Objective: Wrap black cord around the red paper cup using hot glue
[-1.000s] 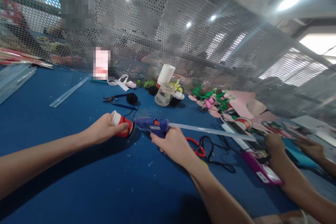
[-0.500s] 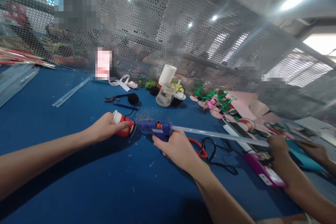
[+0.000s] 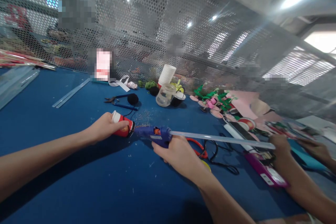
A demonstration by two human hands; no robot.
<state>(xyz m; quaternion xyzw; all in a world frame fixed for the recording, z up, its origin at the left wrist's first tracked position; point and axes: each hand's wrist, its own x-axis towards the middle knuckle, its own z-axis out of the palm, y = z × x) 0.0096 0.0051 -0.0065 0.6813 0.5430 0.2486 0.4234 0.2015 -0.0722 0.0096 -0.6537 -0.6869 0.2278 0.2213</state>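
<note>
My left hand point(image 3: 105, 127) is closed around a small red and white cup point(image 3: 123, 128) lying on its side on the blue table point(image 3: 78, 182). My right hand point(image 3: 178, 152) grips a blue glue gun point(image 3: 154, 133), its nozzle touching the cup's dark rim. A long clear glue stick point(image 3: 223, 139) juts out of the gun's back toward the right.
A perforated metal screen point(image 3: 157, 35) walls the table's far edge. Before it lie pliers point(image 3: 119, 99), a clear jar point(image 3: 164, 95), a white cup point(image 3: 166, 74), and pink and green craft pieces point(image 3: 217, 103). Another person's hands point(image 3: 280, 145) work at the right. Red scissors and black cord point(image 3: 210, 152) lie behind my right hand.
The glue gun's nozzle has stayed at the cup's rim while my right hand shifted slightly lower and right. The other person's hands drifted a little to the right.
</note>
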